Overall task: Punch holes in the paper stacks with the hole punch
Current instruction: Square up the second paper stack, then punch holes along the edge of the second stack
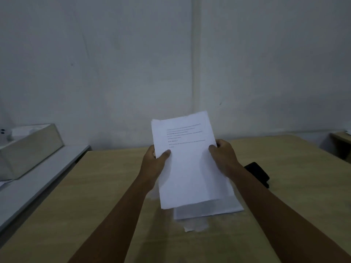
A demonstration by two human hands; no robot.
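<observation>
A stack of white printed paper point(190, 164) is held up off the wooden table point(95, 196), tilted toward me. My left hand point(154, 160) grips its left edge, thumb on top. My right hand point(224, 156) grips its right edge the same way. Under the held stack, more white sheets point(212, 209) lie flat on the table. A black hole punch point(259, 172) sits on the table just right of my right wrist, partly hidden by my forearm.
A pale open box point(28, 149) rests on a white shelf point(38, 185) along the table's left side. A grey wall point(171, 63) stands behind the table. Another table's corner point(341, 141) shows at the far right.
</observation>
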